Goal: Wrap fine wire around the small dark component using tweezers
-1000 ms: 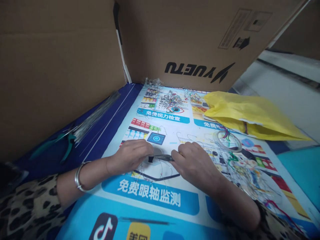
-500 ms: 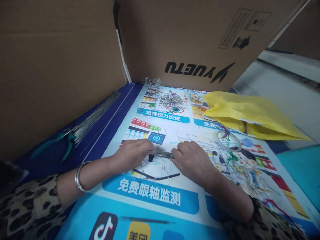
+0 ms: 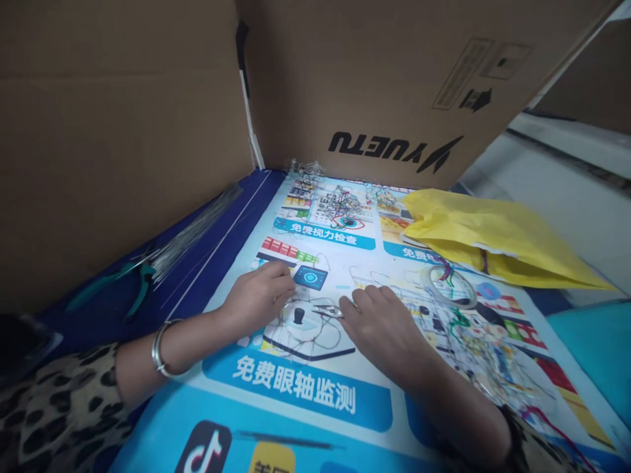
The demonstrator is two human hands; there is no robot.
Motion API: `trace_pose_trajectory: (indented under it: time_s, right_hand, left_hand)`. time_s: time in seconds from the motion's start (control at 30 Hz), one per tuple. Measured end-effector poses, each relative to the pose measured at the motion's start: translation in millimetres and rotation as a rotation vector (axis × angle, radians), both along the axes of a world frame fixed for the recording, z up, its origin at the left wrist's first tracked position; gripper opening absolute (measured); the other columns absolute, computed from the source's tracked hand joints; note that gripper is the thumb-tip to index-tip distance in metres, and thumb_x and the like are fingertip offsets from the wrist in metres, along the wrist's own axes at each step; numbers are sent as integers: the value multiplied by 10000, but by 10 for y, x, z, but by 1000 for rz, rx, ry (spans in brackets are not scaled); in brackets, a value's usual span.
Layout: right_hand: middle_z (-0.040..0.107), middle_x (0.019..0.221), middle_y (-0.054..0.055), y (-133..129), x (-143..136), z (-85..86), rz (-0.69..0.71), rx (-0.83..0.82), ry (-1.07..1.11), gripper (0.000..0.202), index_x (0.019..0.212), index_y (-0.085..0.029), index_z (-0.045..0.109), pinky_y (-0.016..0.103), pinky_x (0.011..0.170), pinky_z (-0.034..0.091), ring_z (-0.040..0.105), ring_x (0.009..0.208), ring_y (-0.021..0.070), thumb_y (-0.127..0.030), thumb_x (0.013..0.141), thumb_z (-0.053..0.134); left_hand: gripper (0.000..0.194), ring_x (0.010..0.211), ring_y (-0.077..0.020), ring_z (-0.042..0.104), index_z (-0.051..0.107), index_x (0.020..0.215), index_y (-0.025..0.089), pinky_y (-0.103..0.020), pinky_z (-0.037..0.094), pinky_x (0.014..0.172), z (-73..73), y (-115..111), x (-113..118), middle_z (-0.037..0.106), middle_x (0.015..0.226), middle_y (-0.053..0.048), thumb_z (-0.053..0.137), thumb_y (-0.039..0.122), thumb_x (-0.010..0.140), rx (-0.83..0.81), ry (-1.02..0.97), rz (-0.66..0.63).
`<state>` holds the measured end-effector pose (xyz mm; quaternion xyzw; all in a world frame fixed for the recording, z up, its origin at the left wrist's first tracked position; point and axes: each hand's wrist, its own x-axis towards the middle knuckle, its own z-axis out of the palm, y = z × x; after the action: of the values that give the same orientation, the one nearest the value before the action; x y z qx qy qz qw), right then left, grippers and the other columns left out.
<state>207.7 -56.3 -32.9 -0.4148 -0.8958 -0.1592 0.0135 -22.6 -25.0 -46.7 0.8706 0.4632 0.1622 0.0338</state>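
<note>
My right hand is closed around a pair of needle-nose pliers. The slim jaws point left and stand slightly apart; the handles are hidden in the fist. Facing them, my left hand has its fingers pinched together on a thin wire, whose loops hang over the printed sheet below. Where the wire runs inside the fingers is hidden. A small gap separates the plier tips from my left fingertips.
Green-handled pliers and a bundle of straight wires lie at the left. Tangled wire pieces lie farther back. A clear tape roll and a yellow bag are at the right. Cardboard walls stand behind.
The plier jaws have parted. My left hand has drawn a little to the left, away from the plier tips, while my right hand stays nearly in place.
</note>
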Motion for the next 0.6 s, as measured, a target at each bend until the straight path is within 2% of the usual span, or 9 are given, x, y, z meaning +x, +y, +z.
trace_pose_trajectory:
  time_s: [0.13,0.23,0.33,0.6]
  right_hand:
    - [532,743,53,-17,-13,-4,-6,17,-23,75,811,-180,532,345,622,227,446,709,204,-188,834,461]
    - [534,737,52,-22,-10,-15,-15,9,-13,60,803,-182,530,344,624,233,450,710,204,-205,828,481]
    - [541,745,53,-21,1,-23,-15,13,1,55,812,-185,539,343,627,241,455,719,208,-217,823,495]
    - [558,778,57,-9,11,22,45,20,77,107,857,-187,580,348,654,273,464,746,207,-259,813,514]
  left_hand:
    - [113,781,-188,530,571,767,173,-278,420,616,-4,-37,44,564,823,-46,480,108,778,66,253,-24]
    - [119,755,-203,527,560,771,167,-293,420,592,-3,-59,70,557,806,-56,484,78,749,97,303,-26]
    - [121,765,-201,537,561,772,163,-298,434,608,2,-60,48,562,808,-53,457,102,786,81,255,-33]
    - [190,832,-150,550,573,906,182,-256,446,708,-23,-72,-92,583,888,-38,396,247,886,15,-88,-97]
